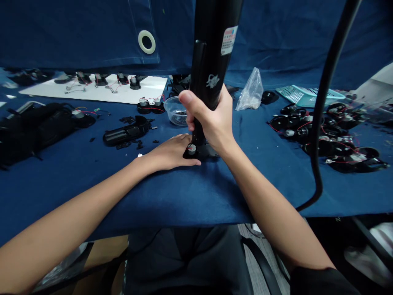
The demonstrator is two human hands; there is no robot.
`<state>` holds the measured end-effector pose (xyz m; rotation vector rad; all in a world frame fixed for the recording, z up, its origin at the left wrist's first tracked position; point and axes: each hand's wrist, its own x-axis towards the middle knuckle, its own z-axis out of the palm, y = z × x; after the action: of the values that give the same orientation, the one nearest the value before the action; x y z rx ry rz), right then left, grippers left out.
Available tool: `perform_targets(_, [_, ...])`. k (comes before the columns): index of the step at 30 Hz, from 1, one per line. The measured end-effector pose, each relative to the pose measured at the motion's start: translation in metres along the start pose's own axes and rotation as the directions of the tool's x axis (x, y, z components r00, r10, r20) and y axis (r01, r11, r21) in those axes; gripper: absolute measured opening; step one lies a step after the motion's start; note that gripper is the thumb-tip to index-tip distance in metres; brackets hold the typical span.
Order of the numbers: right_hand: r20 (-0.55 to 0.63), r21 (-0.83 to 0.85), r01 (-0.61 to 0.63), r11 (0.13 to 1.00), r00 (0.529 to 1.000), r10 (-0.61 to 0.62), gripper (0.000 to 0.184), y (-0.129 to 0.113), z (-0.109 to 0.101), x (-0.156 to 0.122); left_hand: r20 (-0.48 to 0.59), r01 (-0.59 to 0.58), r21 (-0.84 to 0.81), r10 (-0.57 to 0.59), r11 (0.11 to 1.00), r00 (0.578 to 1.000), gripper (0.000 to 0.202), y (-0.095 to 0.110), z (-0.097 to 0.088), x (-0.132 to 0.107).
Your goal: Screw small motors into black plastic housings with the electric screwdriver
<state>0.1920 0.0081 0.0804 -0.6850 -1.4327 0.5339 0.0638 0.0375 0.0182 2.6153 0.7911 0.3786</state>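
Down at the near edge, my dark trousers are cut off by the frame, below the blue tablecloth. My left hand lies flat on it, half open, thumb stretched along the near side of a small black motor housing; its far fingertips are hidden, so I cannot tell how firmly they press. That housing sits between thumb and fingers, directly below my right hand, which is wrapped tightly around an upright black electric screwdriver. The driver's top runs out of view, and its tip is too dark to make out against the housing. To the right, a thick black cable drops from the top edge; where it starts is out of sight. Beyond my left hand lie a black plastic shell and a clear bowl of tiny dark pieces, partly behind my right hand. Farther off, a clear plastic bag holds something pale at its bottom, a heap of wired black housings spreads rightward, and a turquoise basket stands behind it, contents unclear.
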Motion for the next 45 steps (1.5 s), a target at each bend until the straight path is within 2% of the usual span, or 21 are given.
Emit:
perform_targets(7, [-0.046,0.037,0.038,0.999,0.998,-0.036,0.039,0.004,0.0,0.002,-0.023,-0.006,0.002,0.006,1.0,1.0,0.069,-0.003,0.002,0.0])
perform_targets(12, [-0.016,-0.023,-0.054,0.998,0.998,0.054,0.039,-0.002,-0.002,0.001,-0.027,-0.012,-0.007,0.012,1.0,1.0,0.072,-0.004,0.003,0.001])
perform_targets(17, [0.0,-0.009,-0.039,0.999,0.999,0.039,0.044,-0.002,-0.002,0.001,-0.018,-0.012,-0.003,0.012,1.0,1.0,0.076,-0.003,0.003,0.001])
perform_targets(21, [0.036,0.008,-0.016,1.0,0.999,0.016,0.038,-0.003,-0.002,0.002,-0.007,0.002,0.002,-0.002,1.0,1.0,0.078,-0.002,0.003,0.001])
perform_targets(28, [-0.002,0.055,-0.024,0.998,1.0,0.024,0.032,-0.006,-0.001,0.001,-0.012,-0.007,0.007,0.007,1.0,1.0,0.079,-0.002,0.003,0.0])
perform_targets(33, [-0.011,0.016,-0.041,0.999,0.999,0.042,0.029,-0.007,-0.001,0.001,-0.017,-0.014,0.008,0.014,1.0,1.0,0.077,-0.003,0.004,0.002])
perform_targets(39, [0.004,-0.06,-0.066,0.996,0.998,0.067,0.039,-0.005,-0.001,-0.001,-0.018,-0.009,0.012,0.009,1.0,1.0,0.078,-0.003,0.004,0.001])
perform_targets(45, [0.01,-0.029,-0.09,0.995,0.996,0.091,0.04,-0.004,-0.002,-0.001,-0.02,-0.026,0.012,0.026,1.0,0.999,0.079,-0.004,0.004,0.001])
